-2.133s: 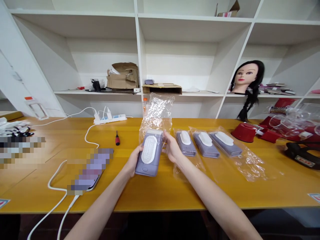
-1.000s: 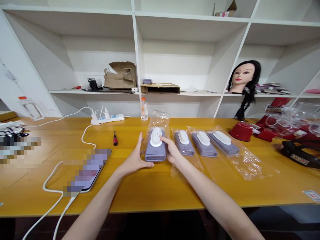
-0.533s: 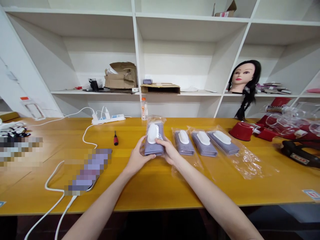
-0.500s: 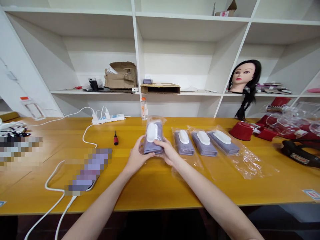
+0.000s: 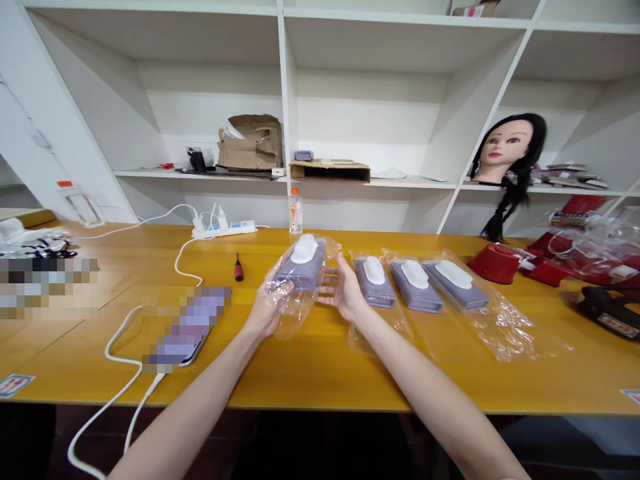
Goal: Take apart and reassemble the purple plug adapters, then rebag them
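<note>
A purple device with a white pad (image 5: 303,264) lies inside a clear plastic bag, lifted slightly off the yellow table (image 5: 325,373). My left hand (image 5: 267,308) grips the bag's loose open end under the device. My right hand (image 5: 343,290) is beside the device's right side, fingers spread and apart from it. To the right, three more bagged purple devices (image 5: 415,285) lie side by side on the table.
A screwdriver (image 5: 239,267), a small bottle (image 5: 295,210), a power strip (image 5: 225,229) with white cables and a blurred phone (image 5: 185,330) are on the left. Red parts (image 5: 493,263) and a black tool (image 5: 610,310) sit right. A mannequin head (image 5: 507,157) stands on the shelf.
The device went fully into the bag and was set down, then picked up. Now my left hand holds the bag's open end and my right hand has let go and opened.
</note>
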The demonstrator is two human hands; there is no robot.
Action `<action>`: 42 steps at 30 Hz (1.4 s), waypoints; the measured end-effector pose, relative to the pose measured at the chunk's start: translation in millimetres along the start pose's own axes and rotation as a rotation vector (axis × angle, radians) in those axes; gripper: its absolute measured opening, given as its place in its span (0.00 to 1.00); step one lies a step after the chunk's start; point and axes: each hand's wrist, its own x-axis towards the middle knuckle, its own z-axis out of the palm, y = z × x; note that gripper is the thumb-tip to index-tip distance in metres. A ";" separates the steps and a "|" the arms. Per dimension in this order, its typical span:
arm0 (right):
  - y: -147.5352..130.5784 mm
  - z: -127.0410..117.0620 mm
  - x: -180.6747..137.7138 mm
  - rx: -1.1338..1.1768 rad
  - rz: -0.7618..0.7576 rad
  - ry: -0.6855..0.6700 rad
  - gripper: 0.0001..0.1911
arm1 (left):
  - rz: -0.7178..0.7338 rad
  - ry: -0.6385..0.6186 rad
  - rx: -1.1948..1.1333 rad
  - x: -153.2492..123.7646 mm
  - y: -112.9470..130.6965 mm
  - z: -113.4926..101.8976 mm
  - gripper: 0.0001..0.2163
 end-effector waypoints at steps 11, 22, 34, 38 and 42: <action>15.2 5.4 7.0 0.235 -0.026 0.032 0.11 | 0.061 0.120 0.923 -9.0 -10.3 9.3 0.33; 13.4 -8.6 19.1 0.091 0.090 -0.040 0.04 | 0.059 0.088 0.888 -9.2 -11.2 -5.2 0.24; 6.0 -27.2 26.4 0.124 0.005 0.023 0.02 | -0.129 0.212 0.030 -1.0 13.3 -14.1 0.25; 16.5 -12.9 19.6 0.070 -0.042 -0.015 0.03 | -0.687 -0.022 -0.227 3.7 11.1 -7.5 0.34; 28.1 1.0 14.5 -0.004 -0.106 -0.047 0.04 | -0.714 0.009 -0.272 0.2 5.2 5.6 0.25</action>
